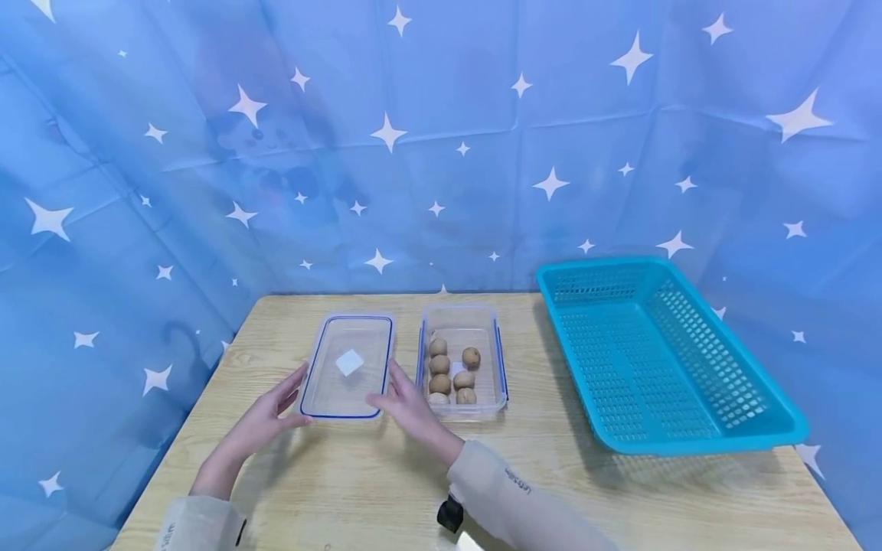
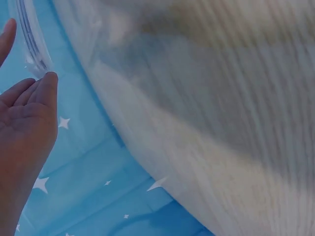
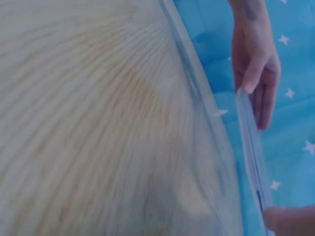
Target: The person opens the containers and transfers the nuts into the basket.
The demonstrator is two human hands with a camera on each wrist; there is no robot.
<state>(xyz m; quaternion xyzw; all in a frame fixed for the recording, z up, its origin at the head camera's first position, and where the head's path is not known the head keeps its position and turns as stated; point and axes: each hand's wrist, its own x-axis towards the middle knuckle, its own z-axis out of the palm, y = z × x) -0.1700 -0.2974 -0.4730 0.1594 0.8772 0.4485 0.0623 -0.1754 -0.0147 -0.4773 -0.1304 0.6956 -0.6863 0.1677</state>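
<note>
A clear plastic lid (image 1: pixel 329 390) with a blue seal and a white square label (image 1: pixel 349 362) is held level between both hands. My left hand (image 1: pixel 265 413) grips its left edge; in the right wrist view, that hand's thumb (image 3: pixel 254 73) lies on the rim. My right hand (image 1: pixel 413 409) pinches the lid's right edge with the thumb on top. Seen edge-on in the right wrist view, the lid (image 3: pixel 253 152) is thin. Just right of the hands stands an uncovered clear box (image 1: pixel 485 321) with blue-edged sides, holding several walnuts (image 1: pixel 439 365).
A turquoise perforated basket (image 1: pixel 637 383) takes up the right side of the wooden table (image 1: pixel 358 482). Behind and left of the table hangs a blue star-patterned cloth (image 1: pixel 441 176). A small black object (image 1: pixel 450 514) shows beneath the right sleeve.
</note>
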